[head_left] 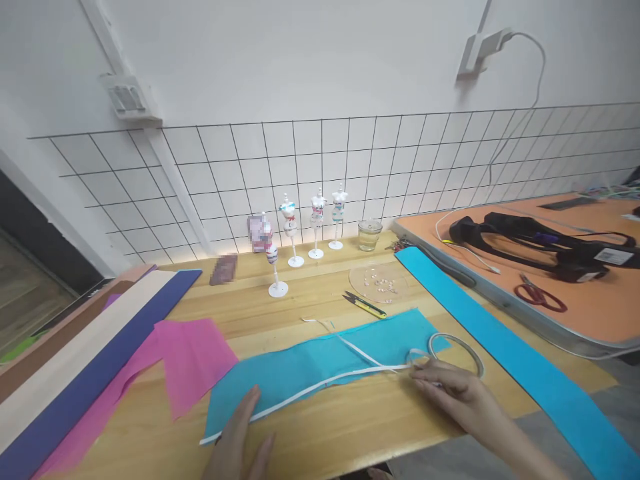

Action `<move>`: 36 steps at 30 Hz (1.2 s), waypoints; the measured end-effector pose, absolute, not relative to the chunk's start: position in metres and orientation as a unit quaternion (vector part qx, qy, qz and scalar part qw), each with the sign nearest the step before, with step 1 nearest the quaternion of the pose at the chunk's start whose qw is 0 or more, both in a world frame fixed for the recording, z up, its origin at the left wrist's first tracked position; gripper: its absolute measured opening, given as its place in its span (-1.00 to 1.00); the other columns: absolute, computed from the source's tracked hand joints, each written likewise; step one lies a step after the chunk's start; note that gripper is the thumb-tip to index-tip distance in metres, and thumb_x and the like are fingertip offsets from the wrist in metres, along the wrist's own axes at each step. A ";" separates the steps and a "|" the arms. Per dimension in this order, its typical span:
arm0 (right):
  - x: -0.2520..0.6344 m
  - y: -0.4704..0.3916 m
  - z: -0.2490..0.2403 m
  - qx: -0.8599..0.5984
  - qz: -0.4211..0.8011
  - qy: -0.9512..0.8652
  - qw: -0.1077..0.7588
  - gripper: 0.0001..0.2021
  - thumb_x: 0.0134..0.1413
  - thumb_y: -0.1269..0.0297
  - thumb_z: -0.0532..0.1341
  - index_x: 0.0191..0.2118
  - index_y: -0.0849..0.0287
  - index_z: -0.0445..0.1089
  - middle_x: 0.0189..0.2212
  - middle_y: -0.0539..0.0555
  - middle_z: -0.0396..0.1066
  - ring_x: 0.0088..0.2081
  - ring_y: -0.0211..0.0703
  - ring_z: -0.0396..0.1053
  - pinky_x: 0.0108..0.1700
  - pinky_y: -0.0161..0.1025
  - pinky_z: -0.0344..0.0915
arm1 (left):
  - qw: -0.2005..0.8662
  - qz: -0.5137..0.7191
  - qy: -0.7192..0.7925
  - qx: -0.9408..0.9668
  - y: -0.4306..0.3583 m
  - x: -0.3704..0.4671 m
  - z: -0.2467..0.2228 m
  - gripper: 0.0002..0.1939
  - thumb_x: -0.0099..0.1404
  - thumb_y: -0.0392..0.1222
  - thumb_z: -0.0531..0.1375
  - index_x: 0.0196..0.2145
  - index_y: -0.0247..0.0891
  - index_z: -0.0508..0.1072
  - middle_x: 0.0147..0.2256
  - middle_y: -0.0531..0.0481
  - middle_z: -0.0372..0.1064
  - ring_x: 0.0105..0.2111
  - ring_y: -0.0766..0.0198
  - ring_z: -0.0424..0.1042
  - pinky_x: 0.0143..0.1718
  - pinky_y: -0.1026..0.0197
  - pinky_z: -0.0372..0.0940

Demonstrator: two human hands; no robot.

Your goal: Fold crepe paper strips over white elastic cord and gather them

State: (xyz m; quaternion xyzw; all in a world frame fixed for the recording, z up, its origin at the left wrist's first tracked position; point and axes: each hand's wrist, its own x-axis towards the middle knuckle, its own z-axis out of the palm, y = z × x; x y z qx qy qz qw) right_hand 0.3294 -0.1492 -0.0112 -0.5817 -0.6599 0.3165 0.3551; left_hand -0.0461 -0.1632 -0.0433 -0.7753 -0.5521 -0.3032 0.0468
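Note:
A strip of sheer turquoise fabric [300, 367] lies flat across the table in front of me. Narrow white tape [320, 385] runs along its near edge, and another loose length crosses the cloth. My left hand [237, 437] rests at the fabric's near left corner, over the tape, thumb and fingers apart. At the other end my right hand [450, 390] pinches the tape between thumb and fingers. Just behind that hand is a thin, pale ring-shaped roll [479, 357], partly over the cloth. Yellow-and-black thread snips [367, 306] lie beyond the fabric.
Pink fabric [195, 360] and stacked coloured boards [115, 340] lie left. Several miniature dress forms [295, 233] and a glass of liquid [369, 237] stand behind, near a clear dish [379, 283] of small pieces. A blue strip [500, 340] and red-handled scissors [540, 295] are right.

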 end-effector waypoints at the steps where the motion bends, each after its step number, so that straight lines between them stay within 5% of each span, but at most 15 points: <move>1: 0.329 -0.149 -0.011 -0.575 0.310 -0.673 0.347 -0.71 0.04 0.06 0.11 -0.40 0.11 0.48 -0.36 0.14 0.46 -0.28 -0.03 0.37 -0.16 -0.08 0.31 | 0.042 -0.316 -0.568 -0.759 -0.163 -0.045 -0.040 -0.51 0.25 -0.19 0.00 0.15 -0.09 0.08 -0.05 0.01 0.35 -0.13 0.19 0.40 -0.26 0.17 0.41; 11: 0.324 -0.150 -0.008 -0.485 0.346 -0.713 0.370 -0.78 0.11 0.17 0.06 -0.47 0.11 0.33 -0.44 0.07 0.34 -0.29 -0.09 0.31 -0.20 -0.14 0.26 | 0.011 -0.340 -0.479 -0.809 -0.135 0.018 -0.007 -0.73 0.25 -0.17 0.03 -0.13 -0.22 0.39 -0.06 -0.10 0.35 -0.06 0.15 0.33 -0.12 0.09 0.32; 17: 0.325 -0.151 -0.013 -0.467 0.364 -0.712 0.377 -0.82 0.08 0.20 0.10 -0.45 0.08 0.37 -0.39 0.12 0.38 -0.20 0.02 0.30 -0.17 -0.09 0.27 | -0.087 -0.278 -0.503 -0.814 -0.083 0.045 0.007 -0.73 0.27 -0.29 -0.03 -0.17 -0.23 0.41 -0.21 -0.06 0.40 -0.18 0.21 0.34 -0.13 0.10 0.25; 31: 0.323 -0.148 -0.016 -0.446 0.414 -0.660 0.441 -0.86 -0.01 0.23 0.19 -0.52 0.04 0.45 -0.46 0.08 0.38 -0.24 0.04 0.33 -0.17 -0.06 0.31 | -0.013 -0.150 -0.437 -0.887 -0.016 0.064 -0.002 -0.75 0.23 -0.27 0.02 -0.49 -0.30 0.46 -0.37 -0.09 0.28 -0.27 0.19 0.21 -0.30 0.21 0.11; 36: 0.325 -0.151 -0.015 -0.472 0.426 -0.615 0.467 -0.84 -0.05 0.18 0.22 -0.54 0.08 0.43 -0.41 0.07 0.40 -0.20 0.04 0.34 -0.06 -0.03 0.28 | -0.041 -0.154 -0.410 -0.898 -0.010 0.059 0.008 -0.77 0.23 -0.29 0.02 -0.43 -0.26 0.48 -0.36 -0.06 0.35 -0.25 0.23 0.24 -0.26 0.24 0.12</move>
